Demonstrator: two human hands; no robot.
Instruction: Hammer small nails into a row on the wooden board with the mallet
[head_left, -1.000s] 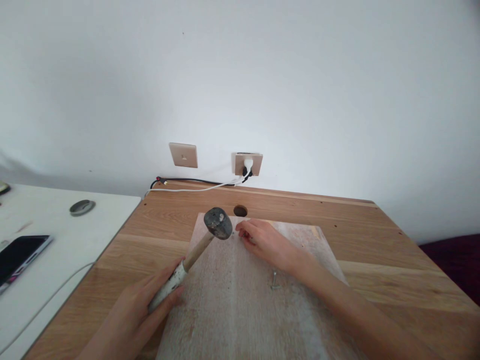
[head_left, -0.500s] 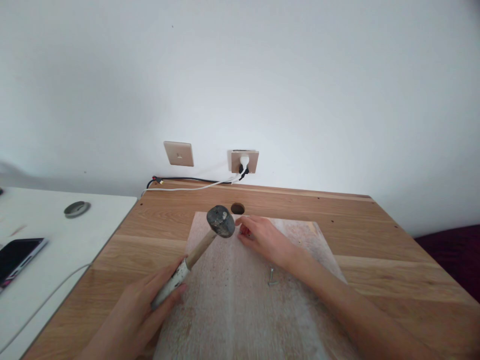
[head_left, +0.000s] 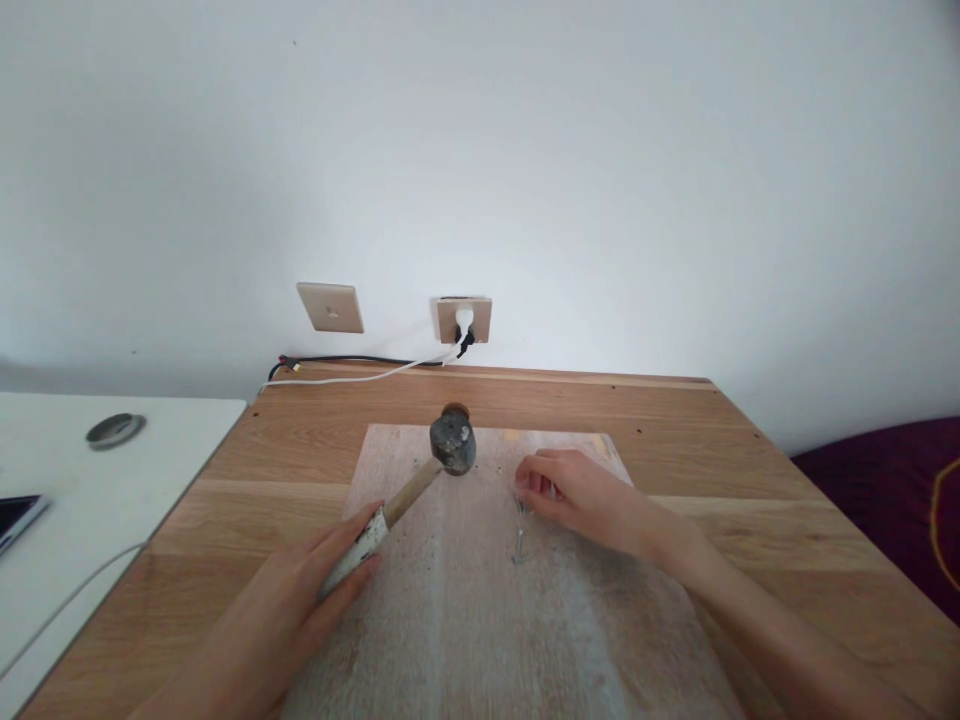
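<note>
My left hand (head_left: 300, 590) is wrapped round the white-wrapped grip of a rubber mallet (head_left: 414, 492). The mallet's black head (head_left: 454, 443) is raised over the far part of a pale, worn wooden board (head_left: 450, 620). On the board's far right side, my right hand (head_left: 574, 490) is closed in a pinch, fingertips low over the surface. A small metal nail (head_left: 520, 506) shows just under those fingertips; its upper part is hidden. Slightly nearer to me are more loose nails (head_left: 518, 546), close together on the board. Small holes or marks dot the board.
The board lies on a wooden desk (head_left: 262, 520) against a white wall. A wall socket (head_left: 464, 322) holds plugs, with cables (head_left: 360, 378) along the desk's back edge. To the left, a white table (head_left: 180, 430) bears a grey round cover (head_left: 115, 430) and a phone (head_left: 19, 515).
My right hand has moved right and nearer, from the board's far edge to beside the loose nails. The mallet stays in my left hand, its head slightly lower. The view has shifted right.
</note>
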